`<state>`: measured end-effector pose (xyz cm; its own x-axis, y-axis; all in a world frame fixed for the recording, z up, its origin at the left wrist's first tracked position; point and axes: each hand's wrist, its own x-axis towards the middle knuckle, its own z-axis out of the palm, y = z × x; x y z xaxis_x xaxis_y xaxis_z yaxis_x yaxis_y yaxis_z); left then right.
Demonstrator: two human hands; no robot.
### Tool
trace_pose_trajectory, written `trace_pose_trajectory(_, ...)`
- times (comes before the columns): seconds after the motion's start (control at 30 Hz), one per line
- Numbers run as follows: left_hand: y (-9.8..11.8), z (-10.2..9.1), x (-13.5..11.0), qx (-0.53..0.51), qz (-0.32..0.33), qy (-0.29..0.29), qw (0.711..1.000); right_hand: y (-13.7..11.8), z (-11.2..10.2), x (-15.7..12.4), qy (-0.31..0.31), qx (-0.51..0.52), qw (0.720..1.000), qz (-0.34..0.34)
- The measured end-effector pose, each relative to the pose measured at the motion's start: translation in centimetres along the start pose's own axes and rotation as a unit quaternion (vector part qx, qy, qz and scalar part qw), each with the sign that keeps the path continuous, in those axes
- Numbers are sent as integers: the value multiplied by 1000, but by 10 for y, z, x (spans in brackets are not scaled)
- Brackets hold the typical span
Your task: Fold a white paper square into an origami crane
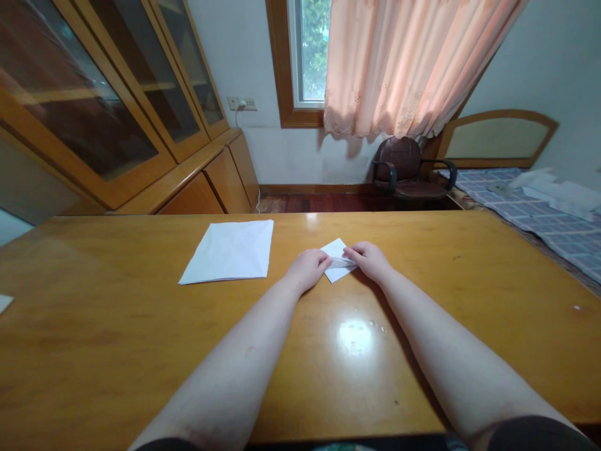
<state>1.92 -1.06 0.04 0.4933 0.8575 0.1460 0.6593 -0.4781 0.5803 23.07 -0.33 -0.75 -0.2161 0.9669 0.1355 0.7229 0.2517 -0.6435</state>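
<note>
Diagonally set, small folded paper (337, 254), 1 corner (339, 241) pointing away, fold (342, 262) running crosswise

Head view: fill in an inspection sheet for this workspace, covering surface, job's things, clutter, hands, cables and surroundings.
Surface: wooden table, shiny, with a bright glare patch and a few clear spots, perhaps water.
Job's things: small folded paper between the hands; larger white paper lying flat to its left.
Clutter: pale scrap at the left picture edge.
Hands: left hand and right hand both pinch the folded paper.
Cables: thin cord at the wall socket; none seen on the table.
Surroundings: cabinet, curtain, chair, bed.
</note>
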Motion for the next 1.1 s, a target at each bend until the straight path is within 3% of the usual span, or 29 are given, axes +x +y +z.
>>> trace_pose_trajectory(0.13,-2,1,1,20,-17,11,1000,0,1,0,-16,-11,999,-45)
trace_pose_trajectory(0.4,-6,5,2,26,-19,49,998,3,5,2,-11,-33,998,-46)
trace_pose_trajectory(0.63,0,-1,1,18,-72,44,996,4,5,1,-22,-14,996,-81)
trace_pose_trajectory(0.8,-5,3,0,-43,-59,57,996,5,5,0,-31,-9,995,-97)
trace_pose_trajectory(0.97,-8,4,1,12,-17,18,1000,5,5,1,-35,-15,995,-93)
trace_pose_trajectory(1.1,-8,4,2,36,-15,21,999,4,6,2,-32,-19,996,-77)
